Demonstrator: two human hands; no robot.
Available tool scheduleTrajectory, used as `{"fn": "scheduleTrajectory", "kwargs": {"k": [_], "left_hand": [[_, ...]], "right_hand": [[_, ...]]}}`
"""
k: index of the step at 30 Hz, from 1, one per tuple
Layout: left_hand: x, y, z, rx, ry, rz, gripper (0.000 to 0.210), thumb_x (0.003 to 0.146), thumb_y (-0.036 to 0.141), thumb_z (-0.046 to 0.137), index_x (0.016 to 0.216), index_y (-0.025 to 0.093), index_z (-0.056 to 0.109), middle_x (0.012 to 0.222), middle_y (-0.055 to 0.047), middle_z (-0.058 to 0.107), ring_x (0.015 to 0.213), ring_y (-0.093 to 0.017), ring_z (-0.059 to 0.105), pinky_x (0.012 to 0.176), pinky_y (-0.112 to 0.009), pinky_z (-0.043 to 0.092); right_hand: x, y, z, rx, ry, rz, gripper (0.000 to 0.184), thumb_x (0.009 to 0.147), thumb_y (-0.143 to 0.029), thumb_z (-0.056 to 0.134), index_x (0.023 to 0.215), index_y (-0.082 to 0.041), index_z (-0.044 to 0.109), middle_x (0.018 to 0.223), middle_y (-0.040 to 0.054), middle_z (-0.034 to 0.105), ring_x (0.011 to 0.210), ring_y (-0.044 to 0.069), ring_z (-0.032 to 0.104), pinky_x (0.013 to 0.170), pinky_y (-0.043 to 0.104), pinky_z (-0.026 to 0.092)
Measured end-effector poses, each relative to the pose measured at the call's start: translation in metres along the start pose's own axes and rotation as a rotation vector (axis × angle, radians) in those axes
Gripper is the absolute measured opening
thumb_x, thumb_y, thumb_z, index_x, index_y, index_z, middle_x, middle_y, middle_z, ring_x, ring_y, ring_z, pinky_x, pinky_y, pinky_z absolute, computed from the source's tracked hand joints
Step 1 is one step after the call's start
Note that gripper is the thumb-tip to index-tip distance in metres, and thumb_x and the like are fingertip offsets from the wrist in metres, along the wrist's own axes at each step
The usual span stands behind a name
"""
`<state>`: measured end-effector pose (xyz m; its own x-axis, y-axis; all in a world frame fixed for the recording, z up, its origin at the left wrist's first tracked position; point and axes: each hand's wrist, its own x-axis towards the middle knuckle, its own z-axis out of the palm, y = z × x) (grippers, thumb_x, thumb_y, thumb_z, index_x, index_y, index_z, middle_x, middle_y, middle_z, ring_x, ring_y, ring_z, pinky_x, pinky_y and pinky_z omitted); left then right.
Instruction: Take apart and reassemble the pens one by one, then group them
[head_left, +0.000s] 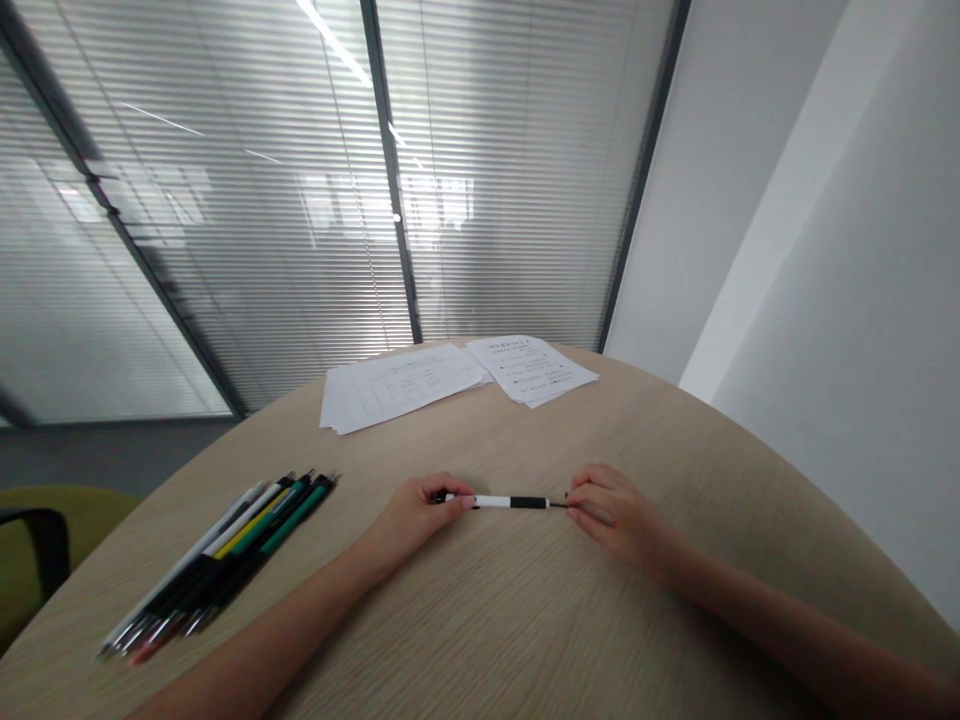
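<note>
A pen (pixel 493 502) with a white barrel and a black grip section lies level, just above or on the table. My left hand (pixel 420 515) is closed on its clip end, thumb and fingers pinching the barrel. From the grip end juts a thin dark pen refill (pixel 556 504). The fingertips of my right hand (pixel 611 508) are pinched around the outer part of that refill, hiding its end. To the left of my left forearm lies a bundle of pens (pixel 240 545) in white, yellow, green and black, side by side and slanting.
Printed sheets of paper (pixel 401 385) lie at the far side of the round wooden table (pixel 480 620), with another sheet (pixel 534 368) beside them. A green chair (pixel 75 505) with a black armrest stands at the left. Behind are glass panels with blinds (pixel 517 200) and a white wall (pixel 847 300).
</note>
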<state>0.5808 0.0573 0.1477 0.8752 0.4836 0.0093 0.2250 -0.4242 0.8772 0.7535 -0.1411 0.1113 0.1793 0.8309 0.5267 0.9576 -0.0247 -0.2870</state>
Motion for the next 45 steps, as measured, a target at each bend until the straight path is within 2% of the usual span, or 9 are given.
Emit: {"fn": "scheduleTrajectory", "kwargs": {"k": [7, 15, 21, 25, 28, 32, 35, 40, 45], "left_hand": [[0.0, 0.002, -0.001, -0.195, 0.145, -0.077, 0.019, 0.059, 0.034, 0.064, 0.067, 0.017, 0.066, 0.056, 0.004, 0.053, 0.056, -0.011, 0.043, 0.052, -0.02, 0.03], [0.009, -0.01, -0.003, -0.675, 0.347, -0.09, 0.019, 0.05, 0.024, 0.075, 0.062, 0.012, 0.066, 0.051, 0.002, 0.056, 0.054, -0.009, 0.046, 0.052, -0.018, 0.034], [0.017, -0.014, -0.008, -0.946, 0.415, -0.024, 0.017, 0.067, 0.028, 0.063, 0.059, 0.013, 0.06, 0.054, 0.003, 0.052, 0.05, -0.006, 0.046, 0.056, -0.017, 0.041], [0.018, -0.015, -0.012, -1.022, 0.44, -0.034, 0.02, 0.074, 0.025, 0.055, 0.057, 0.014, 0.057, 0.052, 0.004, 0.052, 0.047, -0.005, 0.046, 0.059, -0.018, 0.043], [0.012, -0.009, -0.006, -0.982, 0.371, -0.05, 0.018, 0.072, 0.025, 0.058, 0.061, 0.011, 0.061, 0.06, -0.001, 0.06, 0.051, -0.006, 0.05, 0.057, -0.017, 0.042], [-0.007, 0.009, 0.015, -0.856, 0.072, -0.105, 0.019, 0.066, 0.031, 0.065, 0.064, 0.012, 0.065, 0.082, -0.008, 0.067, 0.076, -0.014, 0.057, 0.07, -0.022, 0.042], [-0.021, 0.02, 0.029, -0.808, -0.081, -0.149, 0.023, 0.062, 0.036, 0.066, 0.063, 0.013, 0.065, 0.091, -0.009, 0.067, 0.081, -0.017, 0.057, 0.075, -0.026, 0.041], [-0.027, 0.02, 0.037, -0.823, -0.125, -0.161, 0.02, 0.063, 0.034, 0.066, 0.071, 0.016, 0.068, 0.095, -0.006, 0.066, 0.08, -0.015, 0.058, 0.079, -0.026, 0.041], [-0.023, 0.018, 0.035, -0.865, -0.06, -0.191, 0.02, 0.066, 0.031, 0.065, 0.076, 0.013, 0.068, 0.084, -0.007, 0.069, 0.079, -0.016, 0.06, 0.081, -0.026, 0.043]], "right_hand": [[0.002, 0.01, -0.001, 0.103, 0.044, 0.079, 0.01, 0.078, -0.019, 0.046, 0.074, -0.018, 0.056, 0.078, 0.0051, 0.054, 0.074, 0.016, 0.052, 0.067, 0.029, 0.043], [0.002, 0.014, 0.0, 0.197, 0.037, 0.102, 0.012, 0.078, -0.022, 0.047, 0.071, -0.017, 0.056, 0.075, 0.0051, 0.053, 0.071, 0.015, 0.053, 0.067, 0.029, 0.043], [0.003, 0.011, -0.006, 0.223, 0.071, 0.092, 0.013, 0.078, -0.021, 0.046, 0.069, -0.019, 0.055, 0.072, 0.0031, 0.052, 0.069, 0.014, 0.052, 0.065, 0.027, 0.042], [0.005, 0.011, -0.012, 0.249, 0.131, 0.106, 0.015, 0.078, -0.022, 0.045, 0.066, -0.019, 0.052, 0.07, 0.0026, 0.053, 0.07, 0.015, 0.052, 0.067, 0.027, 0.042], [0.006, 0.006, -0.013, 0.267, 0.162, 0.158, 0.016, 0.078, -0.023, 0.044, 0.064, -0.019, 0.051, 0.067, 0.0022, 0.054, 0.066, 0.015, 0.053, 0.064, 0.027, 0.042], [0.004, -0.012, -0.009, 0.3, 0.151, 0.172, 0.018, 0.079, -0.023, 0.044, 0.062, -0.019, 0.051, 0.065, 0.0016, 0.053, 0.064, 0.014, 0.053, 0.062, 0.026, 0.042], [0.002, -0.028, -0.007, 0.32, 0.092, 0.153, 0.019, 0.079, -0.022, 0.044, 0.061, -0.019, 0.051, 0.063, 0.0017, 0.053, 0.063, 0.014, 0.052, 0.06, 0.025, 0.042], [0.0, -0.042, -0.006, 0.328, -0.015, 0.102, 0.02, 0.081, -0.022, 0.044, 0.063, -0.019, 0.053, 0.063, 0.0012, 0.054, 0.064, 0.013, 0.052, 0.06, 0.024, 0.042], [0.0, -0.043, -0.004, 0.31, -0.046, 0.146, 0.02, 0.079, -0.02, 0.045, 0.06, -0.019, 0.052, 0.061, 0.0003, 0.052, 0.061, 0.012, 0.051, 0.062, 0.025, 0.042]]}}
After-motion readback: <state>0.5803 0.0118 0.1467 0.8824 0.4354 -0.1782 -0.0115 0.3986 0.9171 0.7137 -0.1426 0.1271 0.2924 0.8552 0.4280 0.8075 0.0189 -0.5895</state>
